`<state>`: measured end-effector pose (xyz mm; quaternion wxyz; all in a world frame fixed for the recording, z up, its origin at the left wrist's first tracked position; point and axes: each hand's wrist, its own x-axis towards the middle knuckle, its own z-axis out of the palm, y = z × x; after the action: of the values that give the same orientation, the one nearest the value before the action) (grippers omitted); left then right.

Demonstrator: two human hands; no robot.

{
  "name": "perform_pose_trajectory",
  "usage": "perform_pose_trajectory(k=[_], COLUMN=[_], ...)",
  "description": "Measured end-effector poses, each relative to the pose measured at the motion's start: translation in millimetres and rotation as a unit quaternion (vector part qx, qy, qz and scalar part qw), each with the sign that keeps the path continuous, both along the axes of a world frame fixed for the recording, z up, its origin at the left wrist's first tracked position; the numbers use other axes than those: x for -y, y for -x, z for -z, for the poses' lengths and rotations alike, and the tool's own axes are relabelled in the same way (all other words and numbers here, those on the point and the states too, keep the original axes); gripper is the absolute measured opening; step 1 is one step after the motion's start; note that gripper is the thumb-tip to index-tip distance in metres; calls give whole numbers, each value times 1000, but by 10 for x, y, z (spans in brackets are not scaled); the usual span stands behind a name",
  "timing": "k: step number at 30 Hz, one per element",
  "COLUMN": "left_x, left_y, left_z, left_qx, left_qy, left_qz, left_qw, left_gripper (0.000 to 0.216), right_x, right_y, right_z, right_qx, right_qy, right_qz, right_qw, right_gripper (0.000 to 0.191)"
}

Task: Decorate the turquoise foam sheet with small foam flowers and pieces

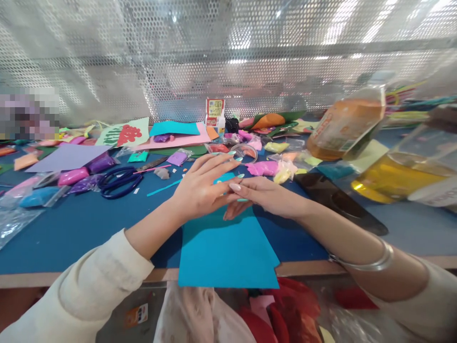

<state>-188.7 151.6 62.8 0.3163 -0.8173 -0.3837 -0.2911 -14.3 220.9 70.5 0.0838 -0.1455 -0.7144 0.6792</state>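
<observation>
A turquoise paper sheet (228, 252) lies on the blue table (82, 228) and hangs over its front edge. My left hand (200, 186) rests flat on the sheet's far end, fingers stretched out and slightly spread. My right hand (260, 195) comes in from the right, its fingers pressed together against the left hand's fingertips and pinching something small and turquoise that I cannot make out. A silver bangle (367, 259) sits on my right forearm.
Blue scissors (119, 181) lie left of my hands. Bags of coloured clay (73, 176), paper sheets (67, 156) and a glue bottle (215, 114) crowd the back. Two bottles of orange and yellow liquid (346, 124) stand at right, beside a black tray (335, 200). A metal mesh wall closes the rear.
</observation>
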Motion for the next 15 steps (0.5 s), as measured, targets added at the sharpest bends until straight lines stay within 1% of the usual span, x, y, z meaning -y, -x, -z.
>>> perform_pose_trajectory(k=[3,7,9,12,15], left_x=[1,9,19,36,32], left_y=[-1,-15,-28,-39,-25], left_z=[-6,-3,4,8,4], left_qx=[-14,-6,-10,-12,-7], left_qy=[-10,6,9,-5,-30], left_qz=[-5,19,29,29,25], left_qw=[1000,1000,999,999,999], left_gripper=[24,26,28,28,26], right_x=[-17,-6,10,15,-19], right_y=[7,12,7,-6,-17], right_z=[7,14,1,-24,-32], right_qx=[12,21,33,41,19], right_qy=[-31,-41,-51,-83,-79], right_qz=[13,4,-3,-16,-10], right_qw=[999,999,998,996,997], right_gripper=[42,52,51,47,45])
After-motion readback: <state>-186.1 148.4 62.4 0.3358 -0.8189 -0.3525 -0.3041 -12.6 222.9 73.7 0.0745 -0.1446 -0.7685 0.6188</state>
